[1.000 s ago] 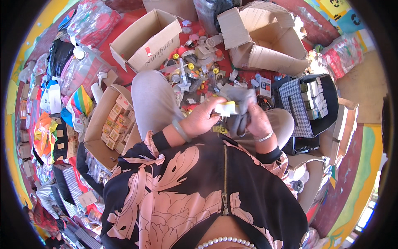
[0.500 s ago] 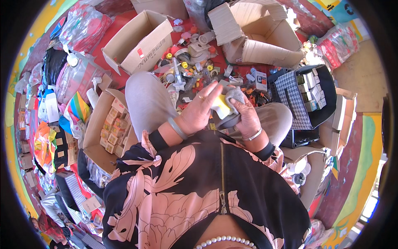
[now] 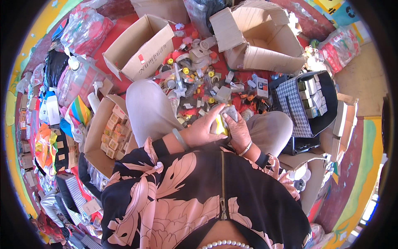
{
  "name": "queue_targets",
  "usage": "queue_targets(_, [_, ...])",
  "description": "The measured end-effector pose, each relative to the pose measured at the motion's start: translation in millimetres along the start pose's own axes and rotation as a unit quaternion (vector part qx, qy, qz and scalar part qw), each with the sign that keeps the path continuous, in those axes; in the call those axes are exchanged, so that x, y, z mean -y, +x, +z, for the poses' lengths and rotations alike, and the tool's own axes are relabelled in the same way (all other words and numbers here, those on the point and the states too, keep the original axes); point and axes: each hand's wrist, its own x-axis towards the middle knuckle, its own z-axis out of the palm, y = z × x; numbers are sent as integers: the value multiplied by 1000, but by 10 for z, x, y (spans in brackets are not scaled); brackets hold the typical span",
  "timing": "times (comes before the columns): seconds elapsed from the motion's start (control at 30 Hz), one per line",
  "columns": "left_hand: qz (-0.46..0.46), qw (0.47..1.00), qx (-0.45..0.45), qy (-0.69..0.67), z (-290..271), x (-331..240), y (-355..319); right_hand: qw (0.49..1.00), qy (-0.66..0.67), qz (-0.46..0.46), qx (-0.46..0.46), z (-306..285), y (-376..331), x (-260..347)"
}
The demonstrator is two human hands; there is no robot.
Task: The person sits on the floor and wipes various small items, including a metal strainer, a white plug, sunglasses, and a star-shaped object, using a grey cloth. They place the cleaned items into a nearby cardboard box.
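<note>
In front of my lap, my left hand (image 3: pixel 200 131) is wrapped round a small white and yellow object (image 3: pixel 219 124); its kind is hard to make out, as fingers cover much of it. My right hand (image 3: pixel 239 132) grips a bunched grey cloth (image 3: pixel 229 111) and presses it against that object, thumb on top. Both hands meet between my bent knees. Just beyond them lies a heap of mixed small plastic parts (image 3: pixel 195 62), with yellow, orange, white and clear pieces.
Two open cardboard boxes stand beyond the heap, one left (image 3: pixel 153 54) and one right (image 3: pixel 271 58). A carton of small packets (image 3: pixel 97 145) sits at my left. On my right is a dark houndstooth bin (image 3: pixel 290 108) with small boxes. Plastic bags (image 3: pixel 85 29) crowd the far left.
Both hands have come lower and closer to my body with the object and cloth. My left fingers, stretched out before, now curl round the white and yellow object.
</note>
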Motion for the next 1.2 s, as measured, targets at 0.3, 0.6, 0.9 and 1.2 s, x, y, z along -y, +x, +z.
queue_targets(0.3, [-124,907,-184,-358,-152,619,28,987,-74,7,-144,-115,456,226])
queue_targets(0.6, [-217,641,-433,-596,-962,680,530,982,25,-165,-88,-378,1087,1712])
queue_targets(0.9, [-323,892,-293,-121,-943,2218,1384,992,62,-86,-61,-651,1379,1744])
queue_targets(1.2, [-187,923,96,322,106,3487,1546,974,75,-131,-167,-629,1190,1939])
